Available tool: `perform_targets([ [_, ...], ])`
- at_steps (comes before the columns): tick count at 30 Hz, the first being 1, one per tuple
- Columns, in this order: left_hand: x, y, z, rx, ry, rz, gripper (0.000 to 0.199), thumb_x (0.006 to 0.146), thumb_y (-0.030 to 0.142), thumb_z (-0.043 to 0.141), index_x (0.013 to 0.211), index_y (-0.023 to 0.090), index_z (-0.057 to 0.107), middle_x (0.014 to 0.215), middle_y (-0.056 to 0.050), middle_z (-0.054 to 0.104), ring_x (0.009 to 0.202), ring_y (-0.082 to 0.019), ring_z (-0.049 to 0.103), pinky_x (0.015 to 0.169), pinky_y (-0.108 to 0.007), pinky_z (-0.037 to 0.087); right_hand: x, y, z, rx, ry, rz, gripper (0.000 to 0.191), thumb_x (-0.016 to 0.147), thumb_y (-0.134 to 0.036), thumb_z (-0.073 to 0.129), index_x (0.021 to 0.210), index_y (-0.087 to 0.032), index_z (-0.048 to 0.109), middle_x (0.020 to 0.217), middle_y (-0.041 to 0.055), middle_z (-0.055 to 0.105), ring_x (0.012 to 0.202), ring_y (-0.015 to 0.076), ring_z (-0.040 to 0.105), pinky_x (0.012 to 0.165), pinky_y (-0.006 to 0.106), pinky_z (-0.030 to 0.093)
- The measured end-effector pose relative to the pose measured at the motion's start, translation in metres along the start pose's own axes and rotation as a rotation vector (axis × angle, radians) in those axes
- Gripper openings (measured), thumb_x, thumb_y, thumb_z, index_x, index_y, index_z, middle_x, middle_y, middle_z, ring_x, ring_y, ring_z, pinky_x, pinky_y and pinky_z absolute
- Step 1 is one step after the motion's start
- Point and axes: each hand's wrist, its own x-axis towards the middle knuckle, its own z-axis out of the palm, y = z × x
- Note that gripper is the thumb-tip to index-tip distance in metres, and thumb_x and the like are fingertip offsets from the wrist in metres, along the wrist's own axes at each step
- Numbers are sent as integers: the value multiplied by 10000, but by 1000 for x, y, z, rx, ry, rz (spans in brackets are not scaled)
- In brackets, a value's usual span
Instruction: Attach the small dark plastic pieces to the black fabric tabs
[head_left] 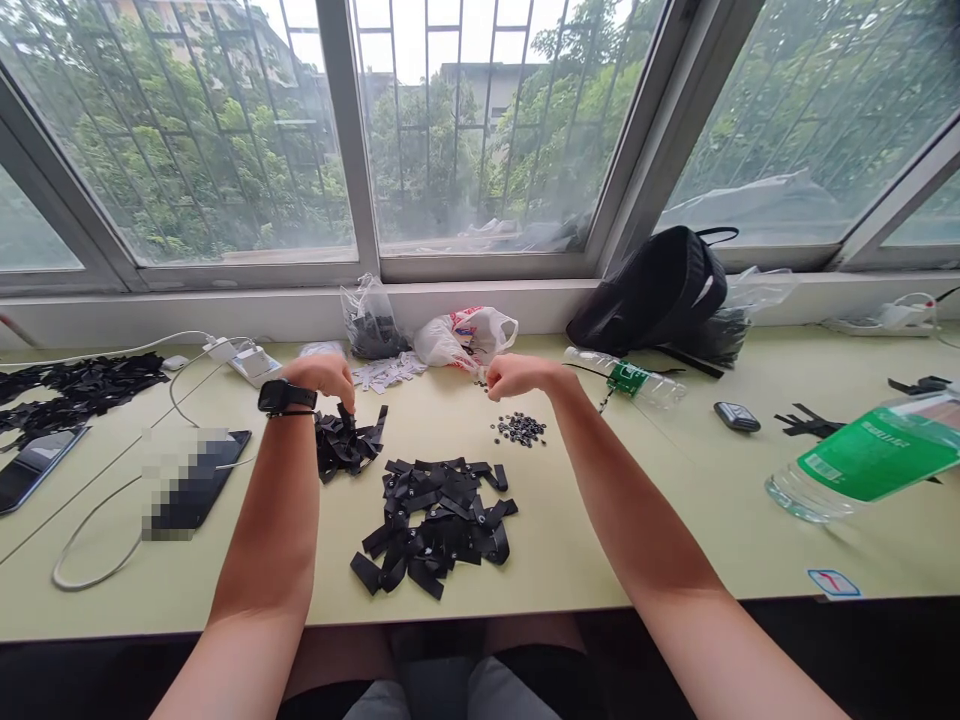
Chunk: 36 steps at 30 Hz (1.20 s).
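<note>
The left hand point(320, 378) pinches a black fabric label point(343, 415); the right hand point(517, 376) closes on something too small to tell, beside black rings point(520, 429) kept apart.

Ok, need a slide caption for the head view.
Head view: left hand over black fabric labels, right hand near small black round parts, on a pale green desk.

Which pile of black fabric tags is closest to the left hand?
The small heap directly below the left hand. The bigger heap sits nearer the person's body, and the third heap lies far off to the left.
</note>
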Motion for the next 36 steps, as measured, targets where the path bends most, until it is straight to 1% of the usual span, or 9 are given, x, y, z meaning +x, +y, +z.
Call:
perform_targets([
  [2, 0, -5, -1, 6, -16, 14, 418, 526, 462, 863, 865, 220, 821, 905, -68, 772, 881, -239, 668, 695, -229, 453, 4, 13, 0, -62, -90, 98, 123, 638, -230, 741, 661, -156, 645, 675, 50, 608, 627, 157, 551, 535, 261, 393],
  [4, -2, 0, -1, -7, 5, 67, 489, 553, 512, 848, 951, 229, 817, 967, -68, 776, 913, -233, 668, 719, -218, 458, 8, 21, 4, -82, -145, 175, 123, 625, -208, 756, 660, -150, 653, 710, 71, 639, 674, 186, 595, 583, 277, 447],
  [6, -3, 13, 0, -26, 25, 123, 506, 573, 517, 841, 991, 233, 811, 1016, -64, 775, 936, -226, 668, 729, -206, 455, 10, 24, 8, -63, -187, 225, 121, 609, -162, 760, 636, -143, 644, 728, 92, 660, 718, 217, 638, 629, 296, 493],
  [12, -1, 59, 13, 36, -83, 255, 502, 624, 494, 827, 1052, 233, 798, 1081, -62, 767, 939, -225, 675, 725, -212, 465, 11, 24, 15, 10, -236, 317, 166, 570, -64, 775, 662, -134, 656, 766, 116, 702, 808, 291, 706, 675, 318, 546],
  [15, 3, 75, 21, 76, -133, 319, 504, 642, 473, 824, 1083, 229, 788, 1093, -65, 765, 943, -222, 677, 742, -224, 479, 12, 27, 16, 50, -242, 327, 192, 580, -69, 798, 694, -133, 658, 783, 120, 715, 812, 293, 717, 688, 323, 561],
  [18, 6, 85, 27, 105, -143, 349, 481, 683, 479, 800, 1088, 221, 784, 1105, -72, 760, 952, -224, 675, 744, -232, 486, 16, 33, 17, 77, -263, 329, 200, 606, -121, 831, 702, -133, 655, 779, 118, 717, 813, 290, 724, 690, 326, 573],
  [23, 10, 88, 31, 105, -116, 343, 483, 735, 515, 754, 1108, 208, 772, 1106, -92, 757, 936, -221, 677, 741, -236, 492, 21, 41, 17, 100, -306, 327, 239, 632, -198, 868, 730, -136, 658, 766, 116, 721, 805, 291, 733, 688, 339, 584],
  [31, 8, 88, 30, 117, -95, 345, 576, 724, 464, 767, 1240, 215, 714, 1224, -96, 724, 957, -212, 679, 714, -214, 486, 13, 32, 15, 85, -340, 345, 370, 587, -285, 943, 764, -138, 653, 806, 152, 728, 838, 330, 732, 694, 369, 582],
  [36, 7, 88, 29, 112, -100, 346, 561, 730, 417, 765, 1251, 217, 707, 1236, -93, 723, 956, -205, 684, 705, -206, 481, 12, 27, 14, 73, -312, 342, 333, 616, -264, 926, 739, -140, 643, 771, 131, 714, 799, 287, 724, 679, 338, 571],
])
